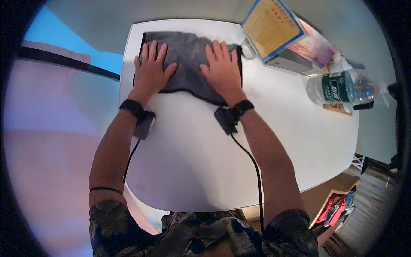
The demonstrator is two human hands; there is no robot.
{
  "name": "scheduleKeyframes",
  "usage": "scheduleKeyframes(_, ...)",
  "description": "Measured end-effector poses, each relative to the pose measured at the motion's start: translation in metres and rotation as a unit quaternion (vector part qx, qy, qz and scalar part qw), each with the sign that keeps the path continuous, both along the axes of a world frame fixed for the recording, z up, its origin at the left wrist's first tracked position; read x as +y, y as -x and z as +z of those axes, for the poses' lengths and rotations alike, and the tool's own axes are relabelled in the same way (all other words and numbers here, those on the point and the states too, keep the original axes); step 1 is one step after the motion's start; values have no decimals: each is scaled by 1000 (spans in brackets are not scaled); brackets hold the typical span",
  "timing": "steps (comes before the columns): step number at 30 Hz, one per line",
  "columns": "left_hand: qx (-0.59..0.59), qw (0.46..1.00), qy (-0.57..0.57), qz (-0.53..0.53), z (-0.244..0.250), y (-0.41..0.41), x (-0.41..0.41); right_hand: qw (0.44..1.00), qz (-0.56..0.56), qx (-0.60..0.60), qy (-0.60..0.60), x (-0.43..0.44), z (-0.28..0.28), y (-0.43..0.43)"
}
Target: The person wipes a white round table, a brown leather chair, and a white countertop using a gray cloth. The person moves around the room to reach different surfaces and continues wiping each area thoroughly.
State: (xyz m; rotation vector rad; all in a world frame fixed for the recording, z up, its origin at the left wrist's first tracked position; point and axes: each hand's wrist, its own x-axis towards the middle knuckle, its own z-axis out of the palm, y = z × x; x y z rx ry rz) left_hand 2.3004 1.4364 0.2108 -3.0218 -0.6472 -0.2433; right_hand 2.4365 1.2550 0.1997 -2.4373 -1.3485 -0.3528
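Note:
A dark grey cloth (186, 61) with black edging lies spread near the far side of the white table (192, 144). My left hand (150, 70) presses flat on its left part, fingers spread and thumb pointing right. On the right part rests my right hand (223, 69), also palm down, its thumb toward the middle. Between the hands the cloth shows soft wrinkles, and its near edge runs unevenly down to the right. Neither hand grips anything. The cloth under both palms is hidden.
At the far right stand a framed sign (273, 29) bearing writing, a grey box (289, 61) and a large clear plastic bottle (343, 88) with a green label. Black cables (257, 167) run from devices strapped to both wrists. Below the table's right edge, a brown container (330, 196) holds clothes.

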Motion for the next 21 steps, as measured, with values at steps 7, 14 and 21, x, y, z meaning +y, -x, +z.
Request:
scheduleKeyframes(7,56,996,43,-58,9,34,-73,996,30,48,71,-83,16,46)
scheduleKeyframes(14,45,978,126,-162,14,15,-165,992,-28,76,99,-176,14,42)
scheduleKeyframes(21,13,967,120,-226,5,-73,-243,993,-64,-24,98,-217,-2,-62)
